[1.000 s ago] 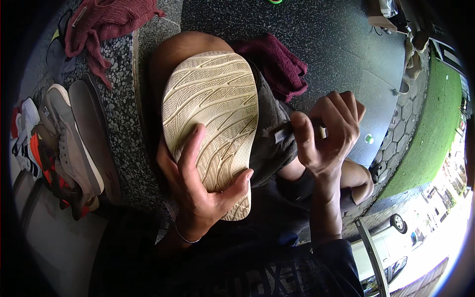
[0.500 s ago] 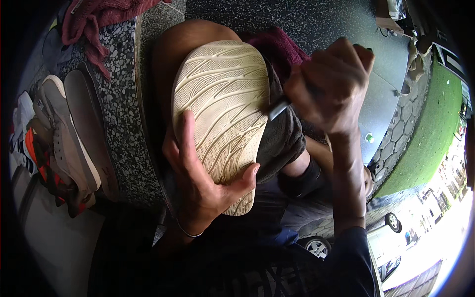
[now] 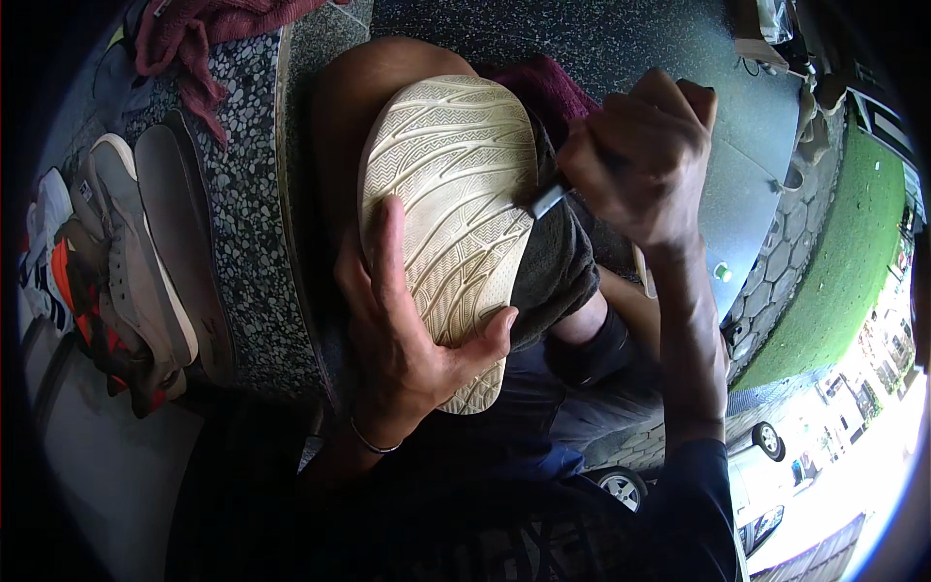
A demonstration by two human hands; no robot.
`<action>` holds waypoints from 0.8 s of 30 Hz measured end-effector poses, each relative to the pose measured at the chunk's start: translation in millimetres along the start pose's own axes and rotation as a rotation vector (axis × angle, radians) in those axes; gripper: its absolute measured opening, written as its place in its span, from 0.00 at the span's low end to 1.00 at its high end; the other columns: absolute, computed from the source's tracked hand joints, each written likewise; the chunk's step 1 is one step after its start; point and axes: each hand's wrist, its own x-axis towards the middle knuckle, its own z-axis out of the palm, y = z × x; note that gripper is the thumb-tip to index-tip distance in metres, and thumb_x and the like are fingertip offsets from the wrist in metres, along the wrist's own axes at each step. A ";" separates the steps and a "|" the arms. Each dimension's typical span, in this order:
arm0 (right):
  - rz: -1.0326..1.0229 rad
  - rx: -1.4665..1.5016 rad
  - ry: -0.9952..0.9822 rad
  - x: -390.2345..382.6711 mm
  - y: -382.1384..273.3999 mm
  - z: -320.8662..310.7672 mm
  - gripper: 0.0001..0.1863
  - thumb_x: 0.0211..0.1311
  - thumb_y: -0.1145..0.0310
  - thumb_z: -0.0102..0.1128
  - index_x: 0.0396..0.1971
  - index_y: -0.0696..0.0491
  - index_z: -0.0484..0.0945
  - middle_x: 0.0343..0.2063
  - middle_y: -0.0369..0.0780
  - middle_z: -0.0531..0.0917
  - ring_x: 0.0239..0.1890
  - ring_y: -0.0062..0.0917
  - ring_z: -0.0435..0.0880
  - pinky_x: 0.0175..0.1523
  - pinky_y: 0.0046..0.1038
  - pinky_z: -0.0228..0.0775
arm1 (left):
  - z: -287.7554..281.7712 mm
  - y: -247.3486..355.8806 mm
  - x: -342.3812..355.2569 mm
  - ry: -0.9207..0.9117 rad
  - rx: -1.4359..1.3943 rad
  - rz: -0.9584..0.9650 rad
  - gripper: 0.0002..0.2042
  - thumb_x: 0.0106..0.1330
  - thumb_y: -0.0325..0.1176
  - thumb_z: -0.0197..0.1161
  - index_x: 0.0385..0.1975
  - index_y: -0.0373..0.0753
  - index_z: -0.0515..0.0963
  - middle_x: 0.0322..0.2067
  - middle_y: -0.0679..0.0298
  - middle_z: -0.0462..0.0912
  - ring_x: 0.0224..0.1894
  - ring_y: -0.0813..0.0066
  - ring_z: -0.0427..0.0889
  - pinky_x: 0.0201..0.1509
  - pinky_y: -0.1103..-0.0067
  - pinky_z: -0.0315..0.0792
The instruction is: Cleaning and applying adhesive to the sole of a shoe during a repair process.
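My left hand (image 3: 402,335) grips the cream sole (image 3: 461,179) around its lower part, tread toward me. My right hand (image 3: 645,160), clenched on a small tool (image 3: 551,200), holds the tip at the sole's right edge. I judge the step to be edge work; the next move calls for a steady sole. Below the sole, lettering on my dark shirt (image 3: 529,543) is partly lost in shadow.
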 end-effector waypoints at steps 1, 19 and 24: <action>0.004 -0.021 -0.022 1.0 -0.1 -2.1 0.09 0.40 0.60 0.71 0.11 0.42 0.80 0.14 0.24 0.76 0.25 0.20 0.72 0.45 0.31 0.57 | 0.4 0.3 -1.3 0.004 0.000 -0.002 0.56 0.57 0.56 0.76 0.75 0.26 0.50 0.68 0.36 0.60 0.67 0.39 0.64 0.70 0.54 0.66; -0.013 0.013 -0.077 -1.4 4.7 0.1 0.11 0.43 0.60 0.70 0.10 0.44 0.78 0.12 0.26 0.76 0.25 0.19 0.71 0.46 0.31 0.56 | 6.2 -4.2 -1.8 0.050 -0.020 0.048 0.54 0.60 0.56 0.73 0.75 0.25 0.52 0.69 0.34 0.58 0.67 0.38 0.65 0.70 0.53 0.68; 0.017 0.002 0.023 -3.8 5.8 3.3 0.09 0.44 0.61 0.70 0.12 0.45 0.81 0.13 0.25 0.78 0.25 0.19 0.72 0.46 0.30 0.57 | -0.2 -3.6 -3.1 0.003 -0.003 0.021 0.55 0.58 0.56 0.74 0.75 0.26 0.50 0.69 0.35 0.58 0.68 0.38 0.63 0.71 0.53 0.65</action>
